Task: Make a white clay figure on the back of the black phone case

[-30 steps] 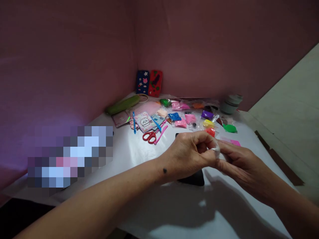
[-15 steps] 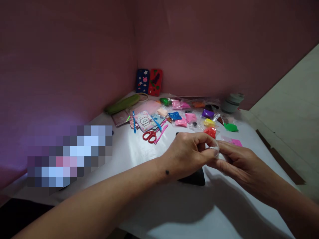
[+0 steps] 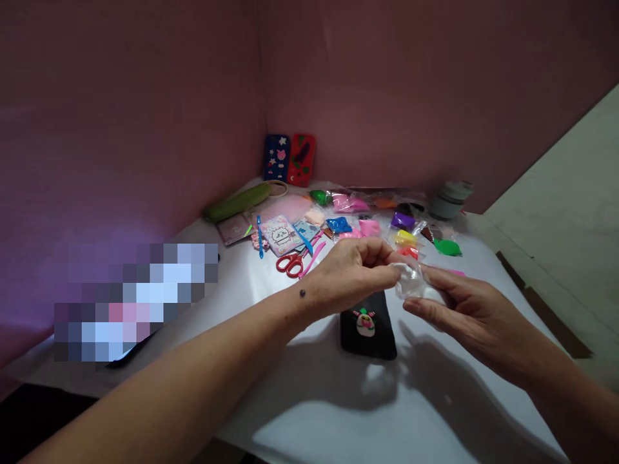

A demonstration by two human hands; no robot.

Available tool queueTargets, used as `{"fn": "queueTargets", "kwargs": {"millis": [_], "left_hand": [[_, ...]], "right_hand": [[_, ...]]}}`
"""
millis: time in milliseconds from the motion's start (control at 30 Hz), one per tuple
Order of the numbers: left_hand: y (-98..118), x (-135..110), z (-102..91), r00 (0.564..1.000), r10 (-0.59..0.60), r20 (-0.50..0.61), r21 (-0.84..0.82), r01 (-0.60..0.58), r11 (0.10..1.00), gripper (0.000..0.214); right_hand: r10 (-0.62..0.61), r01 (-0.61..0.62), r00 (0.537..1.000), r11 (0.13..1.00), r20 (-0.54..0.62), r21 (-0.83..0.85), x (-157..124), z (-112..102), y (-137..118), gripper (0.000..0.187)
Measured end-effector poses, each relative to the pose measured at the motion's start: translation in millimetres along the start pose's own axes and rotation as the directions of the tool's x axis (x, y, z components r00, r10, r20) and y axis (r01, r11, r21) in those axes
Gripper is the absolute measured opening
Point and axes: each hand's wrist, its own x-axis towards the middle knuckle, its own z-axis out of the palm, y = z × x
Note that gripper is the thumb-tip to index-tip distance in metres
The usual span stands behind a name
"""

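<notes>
In the head view, the left hand (image 3: 355,277) pinches one end of a small clear bag (image 3: 410,282) with its thumb and finger. The right hand (image 3: 464,316) curls round the other end, where a white lump (image 3: 435,295) shows. The bag is up in the air, to the right of the black case (image 3: 351,345). I cannot tell if the bag is open, but the lump looks to be inside it.

The black case has one little figure (image 3: 366,322) on it. The part around it is plain black, and the left hand hides the top. A blue case (image 3: 276,158) and a red case (image 3: 302,160), full of shapes, stand by the pink wall (image 3: 387,116).

Coloured packets (image 3: 340,225) and red scissors (image 3: 290,265) crowd the far side. The white table (image 3: 309,367) seems to give more room on the near side, up to its near edge. Its right edge runs past the right arm.
</notes>
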Motion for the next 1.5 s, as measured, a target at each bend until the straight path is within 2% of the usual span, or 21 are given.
{"fn": "queueTargets", "kwargs": {"millis": [100,167,267,367,467,600,700,833,933,1033,1067,1100,1133,1167,1233,1267,1300,1367,1467,1500], "left_hand": [[-6.1,0.5,0.9,0.997,0.077,-0.023,0.089,-0.074,0.993,0.015],[-11.1,1.0,1.3,0.985,0.167,-0.046,0.228,-0.152,0.962,0.016],[-17.6,1.2,1.7,0.929,0.364,-0.068,0.512,-0.281,0.812,0.015],[-21.6,0.4,2.1,0.863,0.504,-0.022,0.649,-0.371,0.664,0.013],[-23.1,-0.4,2.6,0.844,0.535,0.031,0.655,-0.422,0.627,0.013],[-23.3,0.6,2.5,0.817,0.572,0.073,0.683,-0.459,0.568,0.013],[-23.2,2.3,1.7,0.823,0.562,0.075,0.688,-0.451,0.568,0.008],[-25.2,2.2,1.5,0.838,0.532,0.121,0.705,-0.45,0.548,0.005],[-29.0,0.0,3.8,0.826,0.544,0.148,0.736,-0.459,0.497,0.009],[-29.4,-1.8,5.2,0.794,0.581,0.179,0.791,-0.468,0.395,0.011],[-27.7,-1.8,4.5,0.786,0.598,0.157,0.803,-0.454,0.386,0.011],[-25.1,-1.2,2.9,0.785,0.611,0.1,0.805,-0.425,0.414,0.011],[-21.7,-0.1,0.5,0.792,0.61,0.011,0.786,-0.385,0.485,0.012],[-17.9,1.3,-2.4,0.806,0.582,-0.112,0.73,-0.331,0.598,0.013],[-10.1,4.3,-8.6,0.881,0.374,-0.289,0.452,-0.219,0.865,0.018],[-7.0,5.5,-11.2,0.928,0.23,-0.293,0.256,-0.156,0.954,0.02],[-4.7,6.4,-13.1,0.961,0.11,-0.252,0.067,-0.096,0.993,0.021],[-2.7,7.1,-14.6,0.989,-0.038,-0.145,-0.211,0.007,0.977,0.02],[-4.0,6.2,-13.5,0.988,-0.143,-0.065,-0.398,0.106,0.911,0.005],[-4.7,5.9,-13.3,0.986,-0.164,-0.042,-0.428,0.131,0.894,0.008]], "right_hand": [[-0.019,0.019,1.0,1.0,-0.019,-0.001,-0.3,1.4,-0.2,0.032],[-0.008,0.008,1.0,1.0,-0.012,0.011,-0.4,1.5,-1.1,0.031],[0.057,-0.057,0.998,0.996,0.001,0.062,-0.2,1.7,-2.1,0.025],[0.136,-0.139,0.99,0.974,0.034,0.18,0.4,3.0,-0.9,0.026],[0.194,-0.217,0.976,0.896,0.096,0.387,0.9,6.0,3.8,0.022],[0.272,-0.32,0.946,0.696,0.175,0.643,1.3,10.3,10.3,0.017],[0.314,-0.344,0.931,0.582,0.187,0.737,2.0,11.4,11.8,0.014],[0.36,-0.412,0.896,0.461,0.259,0.786,3.1,11.0,10.9,0.02],[0.373,-0.466,0.874,0.458,0.312,0.757,3.8,10.7,8.5,0.02],[0.39,-0.463,0.875,0.498,0.288,0.733,3.9,9.9,6.3,0.02],[0.406,-0.452,0.877,0.511,0.258,0.731,3.8,9.4,6.1,0.02],[0.428,-0.439,0.877,0.527,0.22,0.728,3.7,8.6,6.3,0.02],[0.451,-0.43,0.874,0.542,0.181,0.722,3.7,7.6,7.0,0.02],[0.47,-0.423,0.87,0.557,0.149,0.715,4.0,6.5,8.1,0.021],[0.483,-0.404,0.87,0.58,0.1,0.708,5.5,4.3,11.9,0.021],[0.484,-0.392,0.871,0.583,0.083,0.711,6.7,3.4,14.3,0.021],[0.485,-0.381,0.872,0.582,0.069,0.718,8.2,2.8,16.9,0.02],[0.496,-0.351,0.868,0.573,0.028,0.74,11.4,2.4,22.2,0.022],[0.504,-0.308,0.864,0.559,-0.02,0.77,14.8,3.2,28.3,0.035],[0.495,-0.297,0.869,0.558,-0.023,0.774,15.4,3.5,29.5,0.04]]}}
